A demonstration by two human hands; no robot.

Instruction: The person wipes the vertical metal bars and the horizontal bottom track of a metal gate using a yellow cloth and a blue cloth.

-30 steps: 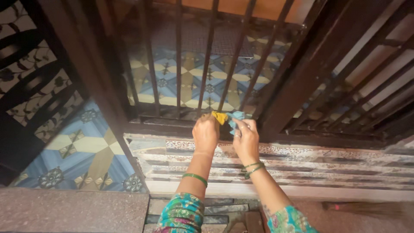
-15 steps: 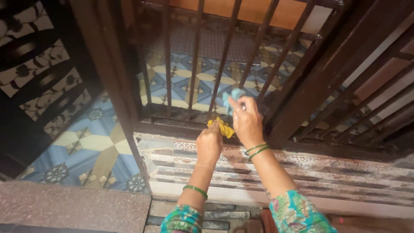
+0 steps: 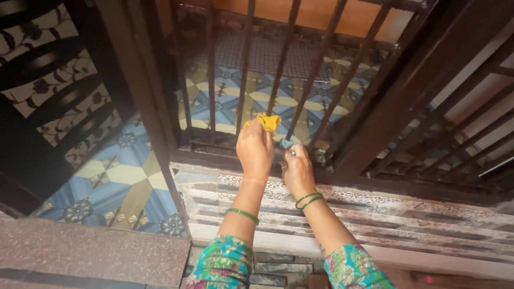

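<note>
Here, in the head view, my left hand [image 3: 255, 149] is closed around the yellow end of a cloth [image 3: 267, 121], lifted against one dark bar [image 3: 279, 69] of the grille [image 3: 375, 101]. My right hand [image 3: 297, 170] sits lower, just beside the left, pinching the cloth's blue end [image 3: 287, 143] near the foot of the same bar. The cloth appears to run behind the bar between the two hands, though the middle part is hidden. Beyond the grille lies a tiled floor [image 3: 235, 96] in blue and yellow; below my wrists runs a worn painted ledge [image 3: 375, 208]. Green bangles [image 3: 242, 214] ring both wrists. I judge the wiping to be partway: this bar is in hand, and I cannot tell from the picture which of the others are already clean.
</note>
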